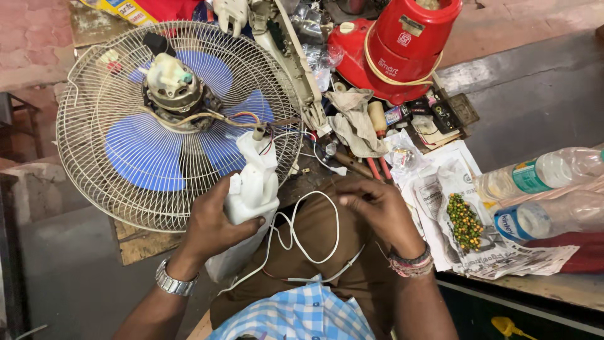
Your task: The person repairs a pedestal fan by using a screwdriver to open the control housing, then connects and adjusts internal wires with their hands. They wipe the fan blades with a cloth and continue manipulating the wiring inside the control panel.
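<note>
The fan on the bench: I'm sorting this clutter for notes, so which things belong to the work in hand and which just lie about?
In hand:
left hand gripping the white fan neck housing
right hand by the white cord
caged fan with blue blades
bare motor

Lying about:
red mixer base
grey rag
two plastic bottles
green berries on newspaper

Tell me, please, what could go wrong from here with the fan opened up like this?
Judging from the picture:
1. Thin wires run from the bare motor into the white housing held by the left hand; a pull on the housing could strain or tear them.
2. The white cord loops loosely beside the right hand and could snag.
3. The fan overhangs the board's edge, so a tug might tip it.
</note>
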Demonstrator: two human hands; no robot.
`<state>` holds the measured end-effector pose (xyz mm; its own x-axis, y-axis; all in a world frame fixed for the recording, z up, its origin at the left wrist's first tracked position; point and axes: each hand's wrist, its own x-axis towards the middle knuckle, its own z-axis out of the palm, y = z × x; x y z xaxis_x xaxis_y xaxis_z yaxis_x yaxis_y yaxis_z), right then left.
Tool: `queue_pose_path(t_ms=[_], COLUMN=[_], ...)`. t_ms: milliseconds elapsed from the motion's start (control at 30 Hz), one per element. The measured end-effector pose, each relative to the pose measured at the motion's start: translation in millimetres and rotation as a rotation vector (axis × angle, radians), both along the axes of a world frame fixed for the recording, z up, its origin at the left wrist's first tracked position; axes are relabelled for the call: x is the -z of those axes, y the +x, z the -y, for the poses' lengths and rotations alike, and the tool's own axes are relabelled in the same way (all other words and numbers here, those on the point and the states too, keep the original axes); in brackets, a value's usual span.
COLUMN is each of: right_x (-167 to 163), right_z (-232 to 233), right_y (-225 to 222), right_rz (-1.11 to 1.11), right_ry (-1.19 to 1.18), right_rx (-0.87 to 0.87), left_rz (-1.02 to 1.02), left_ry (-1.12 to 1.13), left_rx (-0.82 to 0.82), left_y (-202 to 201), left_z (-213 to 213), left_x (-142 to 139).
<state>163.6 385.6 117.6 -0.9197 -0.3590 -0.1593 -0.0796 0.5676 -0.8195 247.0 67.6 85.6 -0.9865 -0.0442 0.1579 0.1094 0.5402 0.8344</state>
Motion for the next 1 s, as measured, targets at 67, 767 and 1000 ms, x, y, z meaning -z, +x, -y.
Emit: queue_pose_path(t_ms=[67,767,1000], right_x=[-5,-61,-95], right_z=[9,14,4], right_y=[0,-35,-29], right_rz=[-0.147,-0.464,-0.717], right_ry=[-0.11,0.305,0.631], right_rx=[0.119,-0.258,-0.125], left_rz=[-0.008,-0.036,-0.01], left_ry=[0.021,0.017,0.042], left_rx=[0.033,-0.017,-0.018], left_y=[2,6,5], left_z=[2,3,2], left_x=[4,43,40])
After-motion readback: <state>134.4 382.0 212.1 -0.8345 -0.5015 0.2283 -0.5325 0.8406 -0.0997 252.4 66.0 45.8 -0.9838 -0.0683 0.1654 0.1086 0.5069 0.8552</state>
